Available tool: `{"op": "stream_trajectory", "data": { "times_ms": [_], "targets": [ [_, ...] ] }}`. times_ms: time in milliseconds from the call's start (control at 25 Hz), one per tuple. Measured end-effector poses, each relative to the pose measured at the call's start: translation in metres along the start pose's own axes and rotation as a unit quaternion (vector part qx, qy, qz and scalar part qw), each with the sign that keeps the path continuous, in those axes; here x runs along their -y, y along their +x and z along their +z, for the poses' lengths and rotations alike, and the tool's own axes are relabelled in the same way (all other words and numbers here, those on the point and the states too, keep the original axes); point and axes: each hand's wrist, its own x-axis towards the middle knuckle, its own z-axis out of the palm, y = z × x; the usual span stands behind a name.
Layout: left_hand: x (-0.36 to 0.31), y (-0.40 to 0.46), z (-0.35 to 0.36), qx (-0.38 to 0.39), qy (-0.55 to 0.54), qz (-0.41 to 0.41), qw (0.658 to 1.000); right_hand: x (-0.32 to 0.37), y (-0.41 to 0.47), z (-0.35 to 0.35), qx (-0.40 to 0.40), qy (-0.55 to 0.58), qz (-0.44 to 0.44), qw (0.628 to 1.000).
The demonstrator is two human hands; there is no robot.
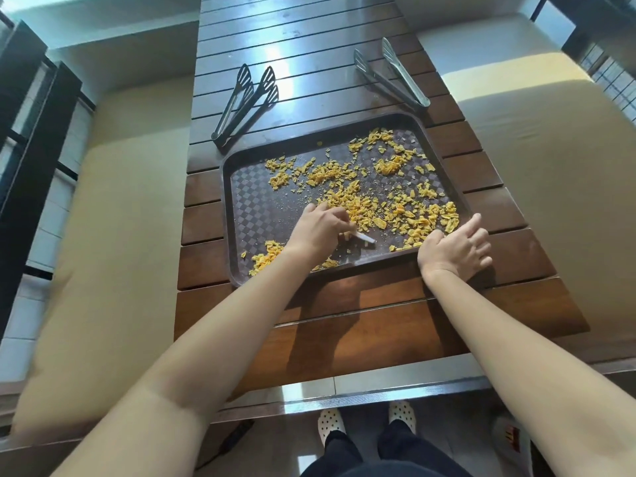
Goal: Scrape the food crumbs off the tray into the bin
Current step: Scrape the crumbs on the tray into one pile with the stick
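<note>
Table: a dark slatted wooden table runs from 6 o'clock up to 12 o'clock, with cushioned benches along both long sides.
Tray: a brown checker-patterned tray lies slightly skewed at the table's centre; its left rim sits near the table's 9 o'clock edge and its right rim near the 3 o'clock edge.
Open room: bare slats lie free between the tray's near rim and the table's 6 o'clock end, and again beyond the tongs toward 12 o'clock.
Crumbs: yellow-orange food crumbs are scattered over most of the tray, thickest from centre to 3 o'clock, with a small heap at the 7 o'clock corner; the 9 o'clock strip is mostly bare.
Left hand: the left hand is inside the tray near its 6 o'clock rim, fingers curled round a small white scraper whose tip rests on the tray floor.
Right hand: the right hand rests at the tray's 5 o'clock corner, fingers spread and relaxed over the rim and table, clasping nothing.
Black tongs: a pair of black tongs lies at 11 o'clock, just beyond the tray's far rim.
Steel tongs: steel tongs lie at 1 o'clock, their hinge end near the tray's far corner.
</note>
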Motion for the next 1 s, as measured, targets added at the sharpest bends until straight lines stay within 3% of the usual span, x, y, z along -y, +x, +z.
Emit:
{"op": "stream_trajectory", "data": {
  "times_ms": [240,360,480,680,920,1000],
  "targets": [
    [0.055,-0.060,-0.012,0.055,-0.002,0.028,0.998,0.000,0.001,0.002,-0.005,0.003,0.005,1.000],
    [0.070,-0.069,-0.015,0.009,-0.006,0.013,1.000,0.000,0.001,0.002,-0.008,0.001,0.007,1.000],
    [0.048,-0.047,-0.015,-0.049,-0.025,0.000,0.998,0.001,0.001,0.002,-0.010,-0.002,0.008,1.000],
    [0.014,-0.014,0.000,-0.007,-0.035,-0.038,0.999,0.001,0.000,0.001,-0.013,0.000,0.008,1.000],
    [0.042,-0.045,-0.012,0.051,-0.020,0.051,0.997,0.002,0.000,0.002,-0.012,0.002,0.007,1.000],
    [0.057,-0.053,-0.016,0.017,-0.065,0.041,0.997,0.001,0.000,0.002,-0.011,0.003,0.006,1.000]
  ]
}}
